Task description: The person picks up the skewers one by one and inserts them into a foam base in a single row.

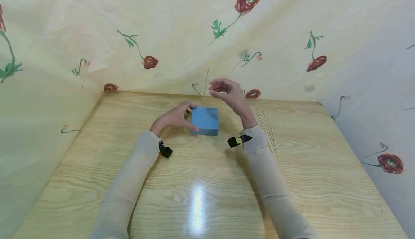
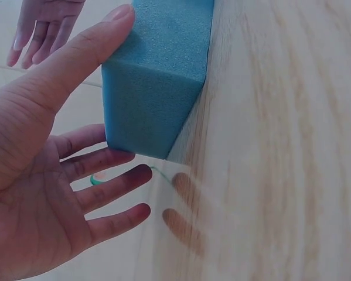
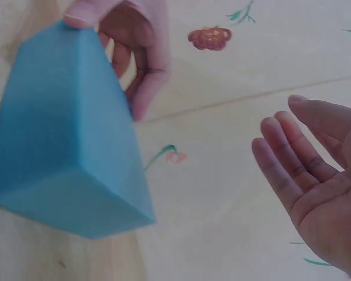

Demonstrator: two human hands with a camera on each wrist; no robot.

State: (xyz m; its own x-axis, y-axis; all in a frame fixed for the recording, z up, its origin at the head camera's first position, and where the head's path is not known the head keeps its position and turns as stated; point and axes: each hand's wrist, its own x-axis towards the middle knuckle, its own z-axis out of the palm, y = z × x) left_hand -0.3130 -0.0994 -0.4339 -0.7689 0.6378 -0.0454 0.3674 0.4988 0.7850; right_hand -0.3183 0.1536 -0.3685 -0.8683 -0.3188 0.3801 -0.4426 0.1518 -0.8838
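A blue foam block (image 1: 205, 118) sits on the wooden table. My left hand (image 1: 176, 116) holds its left side, the thumb on the front and fingers round the back; in the left wrist view the thumb (image 2: 99, 38) lies on the block (image 2: 157, 88). One thin stick (image 1: 206, 82) rises upright at the block; the right wrist view has this stick (image 3: 245, 99) running up from the block's top edge, its lower end hidden. My right hand (image 1: 228, 91) hovers to the right of the stick, fingers loosely bent, nothing between thumb and fingers (image 3: 292, 155).
Several thin wooden sticks (image 1: 267, 131) lie on the table right of the block, beside my right forearm. A flowered cloth (image 1: 181, 33) hangs behind the table (image 1: 175, 181) and along its left side.
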